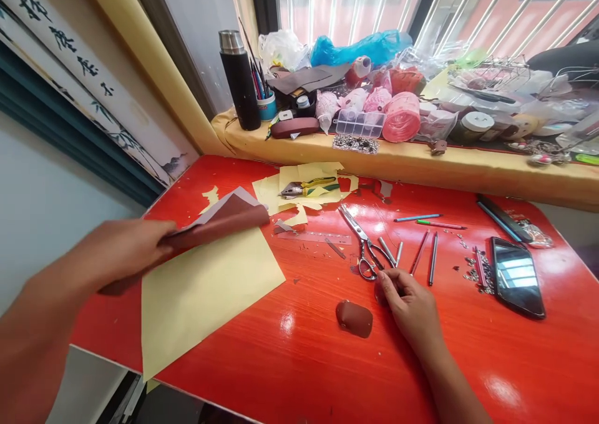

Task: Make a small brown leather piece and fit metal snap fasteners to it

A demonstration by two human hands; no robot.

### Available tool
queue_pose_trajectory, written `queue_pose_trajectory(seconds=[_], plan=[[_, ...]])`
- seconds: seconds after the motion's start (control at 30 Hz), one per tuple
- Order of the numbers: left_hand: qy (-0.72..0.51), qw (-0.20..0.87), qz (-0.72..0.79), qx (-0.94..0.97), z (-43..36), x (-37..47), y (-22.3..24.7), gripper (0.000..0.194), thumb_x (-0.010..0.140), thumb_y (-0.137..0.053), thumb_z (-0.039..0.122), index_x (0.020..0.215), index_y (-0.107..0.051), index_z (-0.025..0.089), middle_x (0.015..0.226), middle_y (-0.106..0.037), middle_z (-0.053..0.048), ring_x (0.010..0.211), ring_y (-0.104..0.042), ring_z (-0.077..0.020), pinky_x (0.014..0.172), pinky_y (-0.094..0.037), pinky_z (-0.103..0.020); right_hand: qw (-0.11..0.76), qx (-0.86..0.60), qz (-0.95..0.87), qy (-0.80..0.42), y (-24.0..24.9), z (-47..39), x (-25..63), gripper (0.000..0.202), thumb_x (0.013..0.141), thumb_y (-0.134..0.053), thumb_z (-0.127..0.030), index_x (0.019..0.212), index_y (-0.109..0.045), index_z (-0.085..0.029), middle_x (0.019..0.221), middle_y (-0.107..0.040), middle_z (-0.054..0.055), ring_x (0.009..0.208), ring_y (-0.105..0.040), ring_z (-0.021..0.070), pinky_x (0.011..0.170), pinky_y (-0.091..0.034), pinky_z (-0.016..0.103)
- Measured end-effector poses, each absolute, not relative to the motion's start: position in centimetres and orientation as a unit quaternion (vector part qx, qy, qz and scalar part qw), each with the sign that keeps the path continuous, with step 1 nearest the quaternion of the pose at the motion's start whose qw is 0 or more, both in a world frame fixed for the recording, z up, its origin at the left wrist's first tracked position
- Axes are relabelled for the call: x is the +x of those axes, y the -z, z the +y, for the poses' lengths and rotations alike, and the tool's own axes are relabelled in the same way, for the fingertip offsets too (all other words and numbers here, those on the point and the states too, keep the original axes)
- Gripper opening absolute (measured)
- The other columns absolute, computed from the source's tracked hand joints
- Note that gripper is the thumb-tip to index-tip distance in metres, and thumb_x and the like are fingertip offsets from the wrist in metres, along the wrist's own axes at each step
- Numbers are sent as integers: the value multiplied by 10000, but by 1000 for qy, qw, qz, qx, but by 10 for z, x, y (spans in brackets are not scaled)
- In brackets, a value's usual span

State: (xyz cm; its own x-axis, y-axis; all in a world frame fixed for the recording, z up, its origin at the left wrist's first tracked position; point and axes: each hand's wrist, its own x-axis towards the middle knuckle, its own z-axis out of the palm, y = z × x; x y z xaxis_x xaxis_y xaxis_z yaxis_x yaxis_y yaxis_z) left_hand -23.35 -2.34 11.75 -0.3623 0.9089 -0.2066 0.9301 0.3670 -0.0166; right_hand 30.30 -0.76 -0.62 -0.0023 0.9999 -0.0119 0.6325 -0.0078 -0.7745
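**Gripping a folded brown sheet (224, 224) well left of the scissors (358, 229)**

Holding the brown sheet, in the left hand (135, 243), fingers clenched on its near-left part, left of the scissors. Folded over along the far side, with a greyish underside showing. Lying partly over a yellow sheet (210, 293), also left of the scissors and reaching past the near edge of the red table (309, 380).

Just beside the scissors' handles, pinching a small dark-brown piece (378, 291), mostly hidden, between thumb and fingers of the right hand (414, 308). Contact with the handles: cannot tell.

Nearer than the scissors, flat on the table: a rounded brown piece (358, 321). Left of the scissors: a clear ruler (313, 238). Farther off to the left: pliers (309, 188) on yellow scraps (266, 193). Right of the scissors: two short silvery rods (386, 249) close by, then a blue pencil (418, 218) and a dark pencil (433, 258). Well to the right: small metal bits (486, 274) and a black phone (517, 277).

Beyond the scissors, along a cloth-covered sill (290, 146): a black flask (238, 87) toward the left and a blue plastic bag (360, 48) almost straight behind.
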Motion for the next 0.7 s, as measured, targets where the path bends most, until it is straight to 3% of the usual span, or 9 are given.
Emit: queue_pose_trajectory(seconds=[0.1, 0.2, 0.27, 0.37, 0.43, 0.53, 0.7], plan=[[141, 228, 760, 593, -29, -233, -103, 612, 695, -716, 738, 1275, -708, 543, 1146, -810, 58, 1034, -757, -348, 783, -612, -416, 299, -639, -639, -307, 5, -8, 302, 450, 982, -532, -629, 862, -695, -228, 582, -645, -7, 529, -586, 173, 564, -444, 276], [63, 216, 750, 622, -24, -217, -90, 644, 817, -615, 769, 1431, -592, 575, 1384, -725, 88, 1232, -708, -345, 923, -617, -443, 306, -637, -636, -309, 6, -9, 302, 445, 991, -529, -624, 859, -687, -229, 581, -637, -7, 533, -578, 173, 560, -435, 276], [-2, 138, 750, 646, -16, -197, -71, 603, 891, -532, 742, 1453, -592, 532, 1508, -639, 79, 1341, -641, -370, 1031, -580, -505, 311, -636, -635, -311, 7, -9, 302, 452, 993, -528, -632, 868, -687, -228, 587, -636, -4, 538, -582, 177, 553, -435, 275], [-62, 80, 678, 728, -6, -168, -27, 777, 921, -488, 698, 1617, -456, 354, 1688, -428, -9, 1576, -367, -349, 1286, -346, -517, 313, -634, -634, -314, 9, -9, 303, 461, 992, -529, -643, 875, -687, -226, 602, -643, 4, 545, -591, 181, 550, -443, 276], [-64, 77, 668, 738, -3, -160, 1, 742, 976, -412, 633, 1638, -429, 298, 1712, -377, -46, 1607, -306, -320, 1319, -269, -534, 316, -632, -634, -314, 10, -10, 303, 462, 998, -526, -640, 879, -689, -225, 611, -651, 8, 545, -590, 181, 553, -448, 276], [-47, 89, 650, 753, -3, -170, 25, 678, 1017, -355, 603, 1636, -423, 335, 1729, -338, -11, 1622, -270, -272, 1345, -176, -527, 320, -626, -635, -322, 10, -9, 303, 453, 1008, -526, -625, 875, -686, -223, 607, -647, 6, 548, -583, 177, 559, -450, 273], [-37, 122, 614, 779, 10, -200, 13, 669, 966, -434, 689, 1548, -553, 383, 1678, -444, 9, 1576, -376, -306, 1314, -287, -490, 324, -617, -634, -335, 9, -9, 303, 440, 1007, -536, -619, 866, -675, -226, 596, -626, -3, 553, -580, 175, 559, -449, 270]])
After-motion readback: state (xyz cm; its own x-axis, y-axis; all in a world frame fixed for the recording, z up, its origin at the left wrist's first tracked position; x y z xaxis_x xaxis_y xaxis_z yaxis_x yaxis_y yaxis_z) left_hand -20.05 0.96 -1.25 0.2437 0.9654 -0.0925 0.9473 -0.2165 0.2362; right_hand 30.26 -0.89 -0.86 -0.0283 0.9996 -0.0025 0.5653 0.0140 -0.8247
